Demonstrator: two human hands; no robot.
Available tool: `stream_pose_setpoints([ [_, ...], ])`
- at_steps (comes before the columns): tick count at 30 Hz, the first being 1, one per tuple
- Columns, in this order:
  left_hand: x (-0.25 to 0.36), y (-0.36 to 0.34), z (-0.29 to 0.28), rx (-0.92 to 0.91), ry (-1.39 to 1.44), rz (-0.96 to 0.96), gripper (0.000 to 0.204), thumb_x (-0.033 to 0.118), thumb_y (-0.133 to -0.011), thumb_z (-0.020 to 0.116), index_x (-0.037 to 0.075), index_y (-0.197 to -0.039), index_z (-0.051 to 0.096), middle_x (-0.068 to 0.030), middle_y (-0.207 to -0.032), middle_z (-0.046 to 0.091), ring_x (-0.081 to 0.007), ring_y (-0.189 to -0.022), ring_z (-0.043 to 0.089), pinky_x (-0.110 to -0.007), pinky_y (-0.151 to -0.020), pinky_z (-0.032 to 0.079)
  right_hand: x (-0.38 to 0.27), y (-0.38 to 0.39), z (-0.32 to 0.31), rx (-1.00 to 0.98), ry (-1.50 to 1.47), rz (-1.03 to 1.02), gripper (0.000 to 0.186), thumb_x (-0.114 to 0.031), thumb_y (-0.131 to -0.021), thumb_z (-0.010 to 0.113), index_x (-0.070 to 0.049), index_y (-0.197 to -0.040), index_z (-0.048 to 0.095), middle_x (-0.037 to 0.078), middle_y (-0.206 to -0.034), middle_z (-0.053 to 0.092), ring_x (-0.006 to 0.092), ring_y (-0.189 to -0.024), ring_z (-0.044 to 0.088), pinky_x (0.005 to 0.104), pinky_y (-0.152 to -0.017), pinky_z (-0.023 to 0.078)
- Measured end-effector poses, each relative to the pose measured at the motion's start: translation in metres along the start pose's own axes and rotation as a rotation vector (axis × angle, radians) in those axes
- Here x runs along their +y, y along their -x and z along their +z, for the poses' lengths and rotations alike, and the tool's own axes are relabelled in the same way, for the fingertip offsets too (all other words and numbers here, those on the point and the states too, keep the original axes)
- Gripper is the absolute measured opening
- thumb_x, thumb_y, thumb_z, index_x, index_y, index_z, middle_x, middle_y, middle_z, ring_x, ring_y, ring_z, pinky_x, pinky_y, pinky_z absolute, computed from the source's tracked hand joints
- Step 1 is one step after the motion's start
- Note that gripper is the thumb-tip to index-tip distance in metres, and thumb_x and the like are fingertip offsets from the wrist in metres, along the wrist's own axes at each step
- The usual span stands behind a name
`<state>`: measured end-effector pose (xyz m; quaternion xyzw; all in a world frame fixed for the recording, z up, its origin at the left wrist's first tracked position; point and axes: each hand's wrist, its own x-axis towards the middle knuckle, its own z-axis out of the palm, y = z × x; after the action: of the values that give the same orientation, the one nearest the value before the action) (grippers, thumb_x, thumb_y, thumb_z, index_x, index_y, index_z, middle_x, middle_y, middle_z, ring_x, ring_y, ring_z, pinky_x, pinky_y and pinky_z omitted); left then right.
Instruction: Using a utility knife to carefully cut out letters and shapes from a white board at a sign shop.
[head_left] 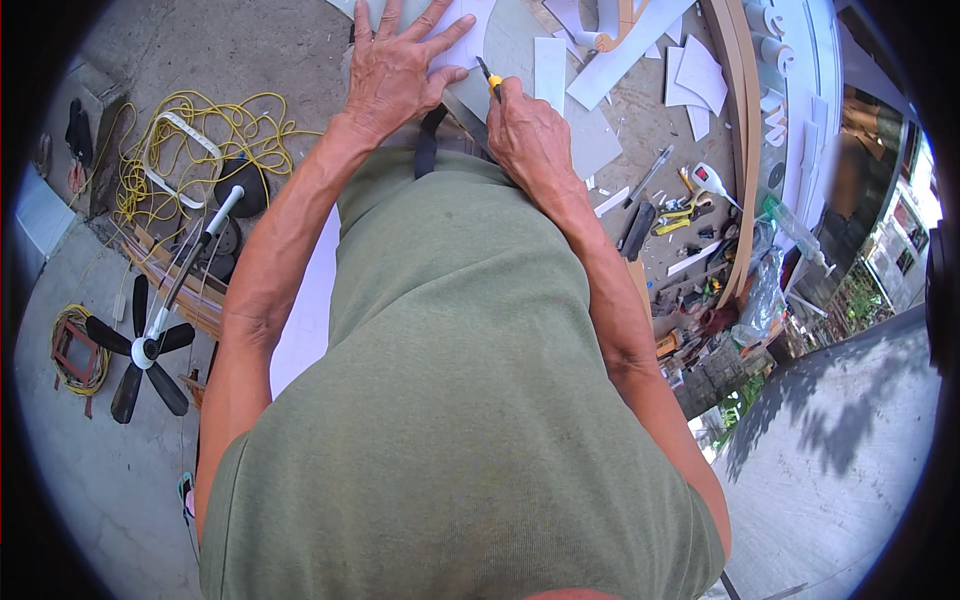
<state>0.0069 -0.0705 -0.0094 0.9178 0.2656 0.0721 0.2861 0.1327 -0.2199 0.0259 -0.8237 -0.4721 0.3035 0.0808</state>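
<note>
My left hand [395, 68] lies with fingers spread on a white sheet [470, 42] at the top of the view. Just to its right, my right hand [530, 135] is closed around a yellow-and-black utility knife [494, 86]. The knife's blade points up and left, close to the edge of the white sheet; whether it touches the sheet I cannot tell. Beneath them is a grey board [592, 140]. A white strip [549, 68] lies on it, right of the knife.
White offcuts [700, 78] and a curved brown strip [745, 130] lie to the right. Nearer are yellow-handled pliers [676, 220], a pen-like tool [652, 172] and a white device with a red display [708, 180]. Tangled yellow cord [255, 118] and a black-bladed fan [143, 350] are at left.
</note>
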Motion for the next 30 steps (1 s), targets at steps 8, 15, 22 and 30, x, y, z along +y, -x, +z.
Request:
stream_pose_setpoints([
  [8,0.003,-0.001,-0.002,0.010,-0.014,-0.006,0.057,0.031,-0.077,0.079,0.016,-0.132,0.070,-0.0106,-0.157,0.048,-0.0481,-0.153,0.021,-0.073,-0.120,0.011,-0.001,0.002,0.001,0.009,0.001,-0.004,0.015,-0.013,-0.096,0.056,0.000,-0.091,0.052,0.024,-0.072,0.068,0.0440,-0.067,0.069,0.0531,-0.061,0.052],
  [15,0.005,-0.002,-0.003,0.016,-0.004,-0.018,0.056,0.030,-0.077,0.080,0.016,-0.130,0.071,-0.0105,-0.157,0.048,-0.0483,-0.153,0.021,-0.074,-0.119,0.011,0.004,0.004,0.007,0.006,-0.011,0.010,0.020,-0.020,-0.102,0.054,0.000,-0.099,0.052,0.026,-0.072,0.067,0.0456,-0.067,0.068,0.0554,-0.061,0.050],
  [22,-0.011,0.004,0.022,0.055,-0.227,0.030,0.066,0.054,-0.085,0.074,0.037,-0.147,0.056,0.0077,-0.164,0.038,-0.0365,-0.156,0.020,-0.068,-0.122,0.010,0.005,0.011,0.008,-0.025,-0.011,0.034,0.020,-0.021,-0.101,0.055,-0.001,-0.099,0.051,0.026,-0.070,0.067,0.0465,-0.067,0.067,0.0563,-0.062,0.050],
  [30,-0.015,0.005,0.026,0.087,-0.161,0.059,0.060,0.049,-0.088,0.072,0.040,-0.145,0.057,0.0071,-0.165,0.037,-0.0396,-0.156,0.018,-0.074,-0.120,0.007,0.002,0.019,-0.002,-0.062,-0.047,0.110,0.019,-0.018,-0.099,0.058,-0.001,-0.096,0.050,0.023,-0.080,0.069,0.0450,-0.071,0.068,0.0546,-0.063,0.051],
])
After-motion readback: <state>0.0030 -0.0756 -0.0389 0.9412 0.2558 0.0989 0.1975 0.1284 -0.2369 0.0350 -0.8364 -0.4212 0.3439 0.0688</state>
